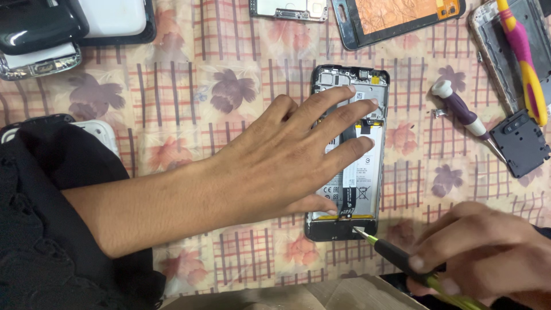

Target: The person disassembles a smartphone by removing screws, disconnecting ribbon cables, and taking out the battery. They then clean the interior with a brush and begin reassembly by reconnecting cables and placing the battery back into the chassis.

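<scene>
An opened smartphone (367, 172) with its back cover off lies on the patterned cloth, battery and flex cable exposed. My left hand (293, 158) lies flat across it, fingers spread, pressing it down. My right hand (488, 252) grips a black and yellow-green screwdriver (402, 258) at the lower right. The screwdriver tip touches the phone's lower black section near the bottom edge.
A purple and white screwdriver (465, 115) and a small black cover part (522, 142) lie to the right. A pink and yellow tool (525, 63) rests on a phone frame (488, 34). More phone parts lie along the top, including a screen panel (396, 17) and black cases (40, 28).
</scene>
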